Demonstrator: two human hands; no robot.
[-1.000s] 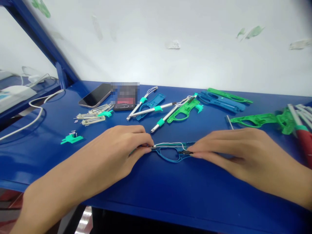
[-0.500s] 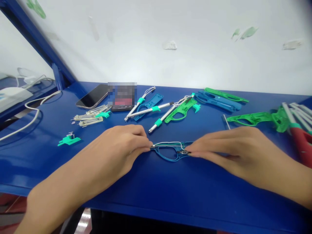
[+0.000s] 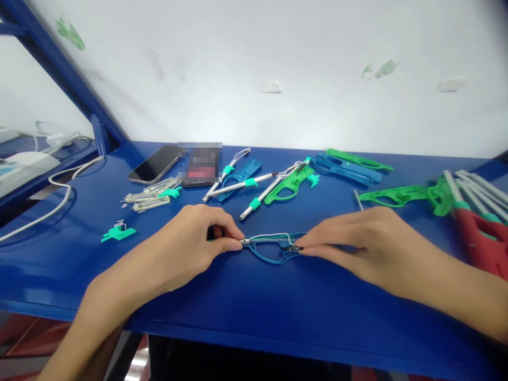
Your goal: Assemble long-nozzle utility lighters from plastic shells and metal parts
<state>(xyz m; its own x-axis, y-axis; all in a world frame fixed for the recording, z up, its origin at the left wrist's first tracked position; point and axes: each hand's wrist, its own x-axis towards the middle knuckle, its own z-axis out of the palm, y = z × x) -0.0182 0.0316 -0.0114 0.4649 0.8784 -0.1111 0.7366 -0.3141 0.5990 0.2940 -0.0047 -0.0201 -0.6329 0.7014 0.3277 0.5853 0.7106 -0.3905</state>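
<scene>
A blue lighter casing half (image 3: 273, 259) lies on the blue table between my hands, its trigger loop towards me. A thin white wire (image 3: 273, 235) arcs along the inside of it. My left hand (image 3: 198, 238) pinches the end of a metal lighter tube (image 3: 246, 241) at the casing's left side. At the right, my right hand (image 3: 357, 243) closes its thumb and fingertips on the casing, beside a small dark part (image 3: 291, 248); the fingers hide the casing's right end.
Metal lighter tubes (image 3: 260, 198) with teal pieces lie behind, beside a green casing half (image 3: 289, 185). Further right are more casing halves (image 3: 349, 168) and a red lighter (image 3: 482, 233). Clear fuel tanks (image 3: 153, 203), a phone (image 3: 154, 163) and a teal part (image 3: 118, 233) lie left.
The camera view has shifted slightly. My left hand has turned a little, showing more of its curled fingers and the tube end. My right hand keeps its pinch.
</scene>
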